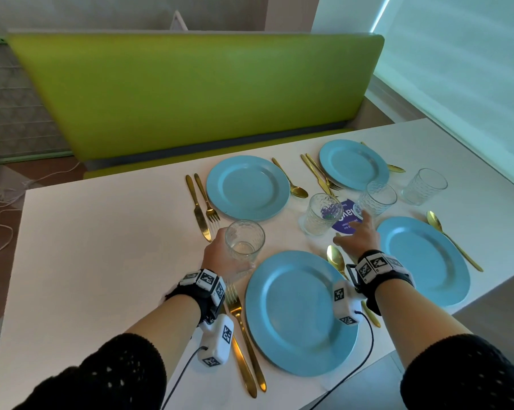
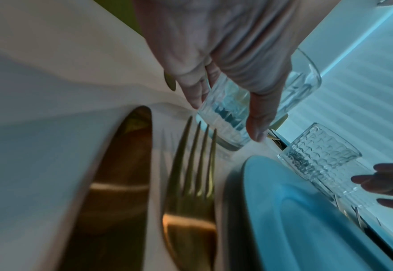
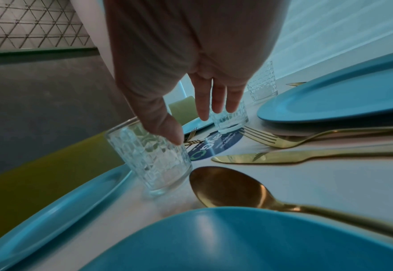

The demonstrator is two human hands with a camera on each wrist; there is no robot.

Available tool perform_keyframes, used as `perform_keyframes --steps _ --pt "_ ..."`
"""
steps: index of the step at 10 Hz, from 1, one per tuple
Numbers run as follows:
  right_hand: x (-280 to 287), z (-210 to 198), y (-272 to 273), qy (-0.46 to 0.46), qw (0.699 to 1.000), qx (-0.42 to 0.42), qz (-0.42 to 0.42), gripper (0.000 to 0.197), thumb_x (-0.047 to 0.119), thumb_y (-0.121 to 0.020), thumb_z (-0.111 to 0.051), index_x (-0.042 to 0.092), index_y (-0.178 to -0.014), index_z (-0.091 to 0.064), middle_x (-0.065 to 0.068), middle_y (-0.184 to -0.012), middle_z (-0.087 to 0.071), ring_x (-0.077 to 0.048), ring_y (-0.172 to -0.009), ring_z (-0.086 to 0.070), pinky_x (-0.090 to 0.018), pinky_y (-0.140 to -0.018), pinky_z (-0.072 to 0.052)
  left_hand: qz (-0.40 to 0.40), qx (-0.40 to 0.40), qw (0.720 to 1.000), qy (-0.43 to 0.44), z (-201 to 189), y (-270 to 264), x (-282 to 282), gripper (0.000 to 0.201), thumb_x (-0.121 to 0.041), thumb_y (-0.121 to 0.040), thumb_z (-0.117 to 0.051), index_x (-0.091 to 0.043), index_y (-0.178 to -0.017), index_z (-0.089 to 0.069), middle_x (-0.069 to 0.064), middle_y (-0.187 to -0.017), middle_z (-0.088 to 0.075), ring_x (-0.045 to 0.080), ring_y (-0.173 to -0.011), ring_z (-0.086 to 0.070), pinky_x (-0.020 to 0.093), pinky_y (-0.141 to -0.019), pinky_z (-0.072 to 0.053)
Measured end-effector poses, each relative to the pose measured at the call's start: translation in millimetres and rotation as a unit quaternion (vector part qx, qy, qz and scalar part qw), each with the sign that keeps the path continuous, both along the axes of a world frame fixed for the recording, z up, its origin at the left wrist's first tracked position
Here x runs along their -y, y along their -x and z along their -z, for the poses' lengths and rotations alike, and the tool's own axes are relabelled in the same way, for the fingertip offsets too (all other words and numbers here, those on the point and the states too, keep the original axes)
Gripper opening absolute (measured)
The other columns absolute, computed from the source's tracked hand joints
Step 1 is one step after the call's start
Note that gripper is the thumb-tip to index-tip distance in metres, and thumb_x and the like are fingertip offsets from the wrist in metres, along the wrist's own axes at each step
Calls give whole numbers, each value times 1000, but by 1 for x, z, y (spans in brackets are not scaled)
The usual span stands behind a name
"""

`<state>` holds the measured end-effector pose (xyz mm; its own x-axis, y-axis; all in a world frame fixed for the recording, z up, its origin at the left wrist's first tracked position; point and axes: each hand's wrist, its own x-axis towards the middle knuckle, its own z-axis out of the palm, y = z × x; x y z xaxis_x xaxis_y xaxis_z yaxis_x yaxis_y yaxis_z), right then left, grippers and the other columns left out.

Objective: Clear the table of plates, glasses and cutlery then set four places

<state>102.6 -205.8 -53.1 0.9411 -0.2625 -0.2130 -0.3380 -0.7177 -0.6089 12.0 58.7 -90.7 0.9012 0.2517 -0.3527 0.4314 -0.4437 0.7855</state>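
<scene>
Hands on glasses, both at once

Our left hand [image 1: 220, 255] wraps one glass [image 1: 244, 242] beside the near plate [image 1: 297, 321]; right hand [image 1: 360, 235], fingers spread, reaches another glass [image 1: 375, 199] beyond it, probably so we place two together.

A: Plates?
B: Four plates [image 1: 300, 324], plain light blue, unpatterned.
A: Cutlery?
B: Knife [image 1: 243, 368], fork [image 1: 238, 309] and spoons [image 1: 335, 258], all gold with a mirror shine.
A: Glassware?
B: Clear glasses [image 1: 245, 241] with an embossed diamond pattern; the far-right one [image 1: 424, 186] shows a rounder honeycomb relief.
A: Surfaces?
B: White desk [image 1: 101, 261], bearing a dark blue round sticker [image 1: 343, 221] with white lettering. Lime-green seat back [image 1: 190, 93].
A: Anything worn?
B: Black open-knit sleeves [image 1: 107, 377]; white wrist blocks [image 1: 217, 340] with black-and-white square markers.
</scene>
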Motion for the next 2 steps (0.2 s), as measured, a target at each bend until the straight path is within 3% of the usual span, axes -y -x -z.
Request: perform_keyframes --steps 2 --pt "-3 -18 19 19 1000 17 10 84 14 -76 -71 14 -146 -23 -9 -128 -59 -28 -125 -48 -31 -105 -35 35 -9 999 17 -15 7 -4 109 -25 -57 -89 -21 -145 -25 7 -144 -44 27 -133 -41 31 -106 -37"
